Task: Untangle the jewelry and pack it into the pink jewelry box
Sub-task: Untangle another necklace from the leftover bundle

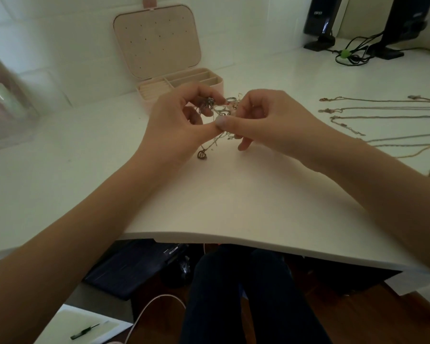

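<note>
Jewelry box (181, 83) behind tangled jewelry (216, 110)

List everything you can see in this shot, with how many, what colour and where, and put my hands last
jewelry box: one, pink, lid open, far centre of the table behind the hands
tangled jewelry: one clump, silver rings and thin chains, held between both hands above the table
heart pendant: one, dark metal, hanging from the clump down to the table
laid-out chains: several, silver and gold, in rows on the right of the table
table: one, white
speakers: two, black, far right corner, with black cables
clear container: one, blurred, far left
left hand: pinches the clump
right hand: pinches the clump
</note>
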